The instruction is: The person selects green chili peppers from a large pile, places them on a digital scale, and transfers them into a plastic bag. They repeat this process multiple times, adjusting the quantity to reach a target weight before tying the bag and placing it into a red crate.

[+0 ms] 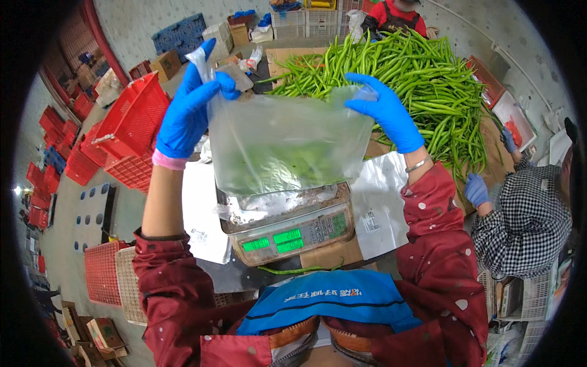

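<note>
Between my two blue-gloved hands hangs a translucent plastic bag (287, 144) with green peppers showing dimly in its lower part. My left hand (191, 107) pinches its upper left corner. On the other side, my right hand (386, 110) grips the upper right corner with bent fingers. Just under and behind the bag's lower edge stands a digital scale (293, 229) with lit green displays and a dirty metal pan. Whether the bag touches the pan I cannot tell. Beyond it lies a big heap of long green peppers (391, 73).
White plastic sheets (382, 208) flank the scale. A loose pepper (299, 270) lies before it. Red crates (131, 116) are stacked at left. A co-worker in a checked sleeve (520, 214) reaches toward the heap at right; another person (397, 17) stands behind it.
</note>
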Available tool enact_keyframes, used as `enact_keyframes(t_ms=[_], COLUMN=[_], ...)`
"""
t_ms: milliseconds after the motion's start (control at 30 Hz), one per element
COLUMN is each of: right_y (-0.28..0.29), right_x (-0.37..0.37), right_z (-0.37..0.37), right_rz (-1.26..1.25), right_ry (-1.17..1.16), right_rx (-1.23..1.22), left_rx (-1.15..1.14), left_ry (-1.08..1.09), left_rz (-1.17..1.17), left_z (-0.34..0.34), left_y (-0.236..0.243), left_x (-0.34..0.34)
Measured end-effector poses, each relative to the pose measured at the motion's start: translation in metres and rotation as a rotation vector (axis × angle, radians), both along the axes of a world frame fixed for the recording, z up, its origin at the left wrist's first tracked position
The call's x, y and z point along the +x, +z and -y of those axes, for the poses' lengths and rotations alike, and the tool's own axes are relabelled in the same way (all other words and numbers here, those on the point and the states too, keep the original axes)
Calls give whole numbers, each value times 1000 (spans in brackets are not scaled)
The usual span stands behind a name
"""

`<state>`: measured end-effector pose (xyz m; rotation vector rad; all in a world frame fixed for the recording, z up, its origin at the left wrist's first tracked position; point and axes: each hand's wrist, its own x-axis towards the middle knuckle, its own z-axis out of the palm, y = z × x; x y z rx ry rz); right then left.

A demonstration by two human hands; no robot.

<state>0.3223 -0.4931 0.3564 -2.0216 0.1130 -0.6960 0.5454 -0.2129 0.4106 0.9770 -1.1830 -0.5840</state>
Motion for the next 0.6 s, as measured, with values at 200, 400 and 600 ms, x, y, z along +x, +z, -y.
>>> enact_keyframes(t_ms=[200,400,600], right_y=[35,40,38], right_x=[9,32,38], right_z=[-24,-59,-65], right_rz=[-25,-13,120], right_ry=[-328,26,425], right_rx=[-386,-271,121], left_rx=[261,305,298], left_ry=[193,-17,65], left_rz=[152,363,294], left_z=[25,92,109], left_y=[-4,-44,-72], left_x=[-25,-64,-55])
